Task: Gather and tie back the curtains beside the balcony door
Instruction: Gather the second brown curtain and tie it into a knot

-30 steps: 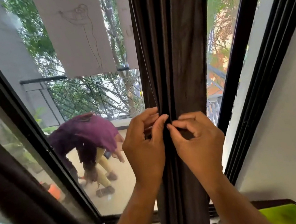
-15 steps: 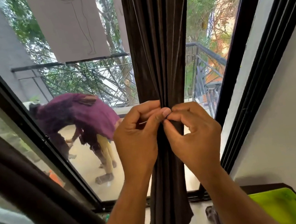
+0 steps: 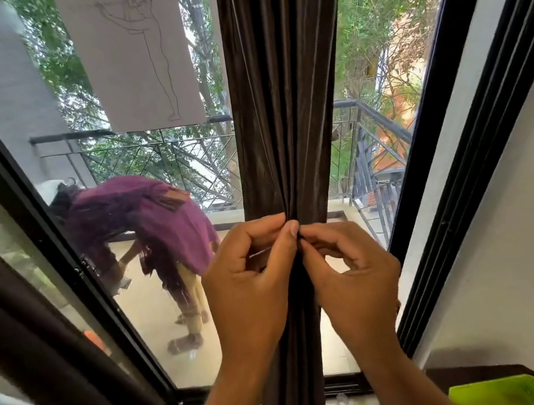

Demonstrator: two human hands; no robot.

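A dark brown curtain (image 3: 281, 96) hangs in the middle of the glass balcony door, gathered into a narrow bunch at hand height. My left hand (image 3: 253, 284) and my right hand (image 3: 355, 272) meet in front of the bunch, thumbs and forefingers pinched together on the cinched fabric. A tie or cord is too small to make out between the fingertips. A second dark curtain (image 3: 36, 340) slants across the lower left, blurred.
The black door frame (image 3: 459, 152) runs up on the right beside a white wall. Outside, a person in purple (image 3: 157, 218) bends over on the balcony by a metal railing (image 3: 373, 137). A paper drawing (image 3: 133, 56) sticks on the glass. A lime-green object (image 3: 498, 394) lies at lower right.
My view has tilted down and closer; both hands stay pinched on the gathered curtain, fingertips drawn tighter together. The person outside has shifted left and bent lower.
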